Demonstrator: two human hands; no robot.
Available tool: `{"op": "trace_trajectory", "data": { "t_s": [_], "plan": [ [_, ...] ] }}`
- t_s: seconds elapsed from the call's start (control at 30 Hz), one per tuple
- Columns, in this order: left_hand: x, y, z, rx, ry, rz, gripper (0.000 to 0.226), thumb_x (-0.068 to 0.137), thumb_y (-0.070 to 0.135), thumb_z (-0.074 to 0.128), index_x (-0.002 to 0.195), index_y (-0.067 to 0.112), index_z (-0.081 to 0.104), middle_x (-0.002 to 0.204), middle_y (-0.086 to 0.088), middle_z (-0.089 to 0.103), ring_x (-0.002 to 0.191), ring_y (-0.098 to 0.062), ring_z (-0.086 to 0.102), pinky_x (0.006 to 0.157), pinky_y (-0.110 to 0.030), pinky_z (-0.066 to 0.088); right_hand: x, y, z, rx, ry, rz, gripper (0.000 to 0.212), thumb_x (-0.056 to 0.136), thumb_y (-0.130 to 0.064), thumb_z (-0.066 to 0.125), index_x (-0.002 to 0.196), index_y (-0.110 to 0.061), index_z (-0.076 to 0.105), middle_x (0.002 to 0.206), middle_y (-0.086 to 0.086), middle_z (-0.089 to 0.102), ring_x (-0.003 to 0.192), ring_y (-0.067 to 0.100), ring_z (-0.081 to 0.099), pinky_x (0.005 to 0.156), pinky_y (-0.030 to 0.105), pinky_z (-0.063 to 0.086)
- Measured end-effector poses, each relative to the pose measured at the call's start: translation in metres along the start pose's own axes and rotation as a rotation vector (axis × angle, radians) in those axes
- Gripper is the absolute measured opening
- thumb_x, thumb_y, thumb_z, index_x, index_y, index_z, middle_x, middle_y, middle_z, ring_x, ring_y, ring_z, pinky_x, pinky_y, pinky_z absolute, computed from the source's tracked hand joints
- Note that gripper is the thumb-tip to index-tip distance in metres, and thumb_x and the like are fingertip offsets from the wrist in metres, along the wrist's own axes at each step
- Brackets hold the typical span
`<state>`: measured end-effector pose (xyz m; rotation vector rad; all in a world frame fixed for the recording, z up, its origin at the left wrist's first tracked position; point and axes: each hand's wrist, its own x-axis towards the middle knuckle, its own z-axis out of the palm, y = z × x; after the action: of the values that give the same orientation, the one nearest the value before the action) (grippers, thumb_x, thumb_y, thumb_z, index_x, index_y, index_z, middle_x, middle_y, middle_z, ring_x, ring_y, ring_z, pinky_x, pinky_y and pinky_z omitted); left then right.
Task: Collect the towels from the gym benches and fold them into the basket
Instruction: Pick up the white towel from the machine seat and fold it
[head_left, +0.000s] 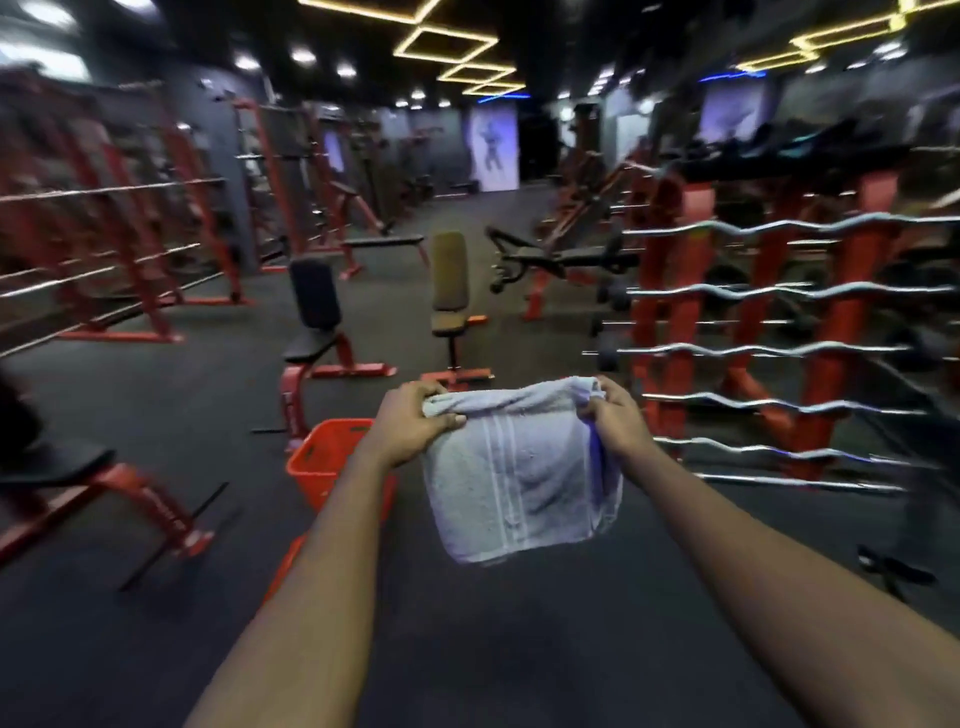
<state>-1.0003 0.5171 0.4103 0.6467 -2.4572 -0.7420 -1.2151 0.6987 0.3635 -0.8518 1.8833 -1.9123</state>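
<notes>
Left hand (415, 423) and right hand (613, 421) each grip a top corner of the folded grey towel (519, 478) beside the orange basket (324, 462)

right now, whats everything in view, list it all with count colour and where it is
towel: one, pale grey with white stripes, held up in mid air, hanging folded
basket: one, orange, on the floor, partly behind the left forearm
upright benches: two, black pad at centre left, tan pad at centre
flat bench: one, black, farther back
bar rack: red frame, several curved chrome bars, right side
racks: red, blurred, left side
left hand: grip on the towel's top left edge
right hand: grip on the top right edge
</notes>
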Motion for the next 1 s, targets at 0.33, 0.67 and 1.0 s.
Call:
{"op": "trace_trajectory", "data": {
  "t_s": [0.33,0.67,1.0],
  "plan": [
    [0.034,-0.185,-0.075,0.07,0.193,-0.297,0.02,0.074,0.033,0.078,0.087,0.021,0.069,0.077,0.01,0.069,0.069,0.003,0.059,0.058,-0.02,0.044,0.124,0.039,0.223,0.057,-0.326,0.026,0.021,0.066,-0.014,0.055,0.081,-0.015,0.069,0.083,-0.001,0.069,0.079,0.012,0.058,0.074,0.029,0.045],
    [0.199,-0.311,-0.094,0.141,0.287,-0.483,0.018,0.074,0.033,0.079,0.084,0.023,0.068,0.078,0.007,0.068,0.072,-0.006,0.058,0.059,-0.015,0.039,0.354,0.091,0.362,-0.038,-0.543,0.075,0.028,0.059,-0.006,0.051,0.083,-0.013,0.065,0.081,0.001,0.069,0.079,0.016,0.061,0.077,0.039,0.049],
    [0.332,-0.45,-0.102,0.092,0.369,-0.605,0.018,0.074,0.033,0.079,0.072,0.029,0.061,0.067,0.01,0.062,0.06,0.004,0.051,0.05,-0.009,0.036,0.524,0.134,0.494,-0.134,-0.663,0.075,0.021,0.068,-0.001,0.051,0.077,-0.017,0.06,0.08,0.0,0.065,0.075,0.017,0.057,0.07,0.033,0.043]
  ]
}}
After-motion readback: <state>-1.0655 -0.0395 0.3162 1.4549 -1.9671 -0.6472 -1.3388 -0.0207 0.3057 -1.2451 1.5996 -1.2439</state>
